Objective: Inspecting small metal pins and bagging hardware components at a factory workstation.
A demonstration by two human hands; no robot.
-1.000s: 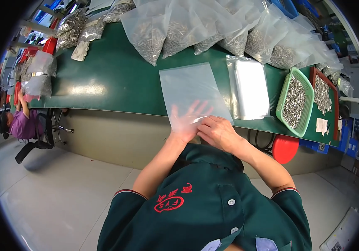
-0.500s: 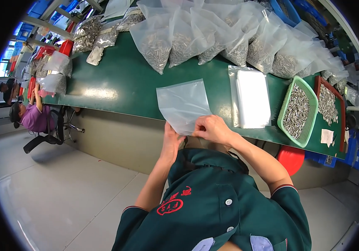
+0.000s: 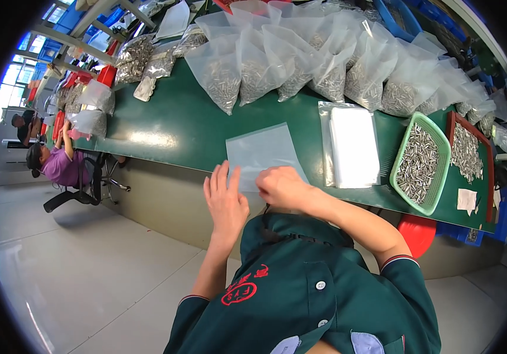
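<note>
A translucent plastic bag (image 3: pixel 263 148), flat and without visible contents, lies across the front edge of the green table. My left hand (image 3: pixel 225 199) is raised at the bag's near left corner, its fingers apart and nothing held in them. My right hand (image 3: pixel 284 187) is closed at the near edge of the bag, fingers curled in and gripping it there. The knuckles hide the exact pinch point. Right of the bag lies a stack of white plastic bags (image 3: pixel 355 147) in a clear wrapper.
Several translucent bags of small metal pins (image 3: pixel 224 82) stand along the back. To the right are a green basket (image 3: pixel 444 171) of pins and a red-brown tray (image 3: pixel 488 154) with more. A red stool (image 3: pixel 417 235) sits below. Another person (image 3: pixel 64 165) sits far left.
My left hand has let go of the bag's near edge and lifted, its fingers spreading. The bag now lies flatter. My right hand has shifted slightly left and curled more.
</note>
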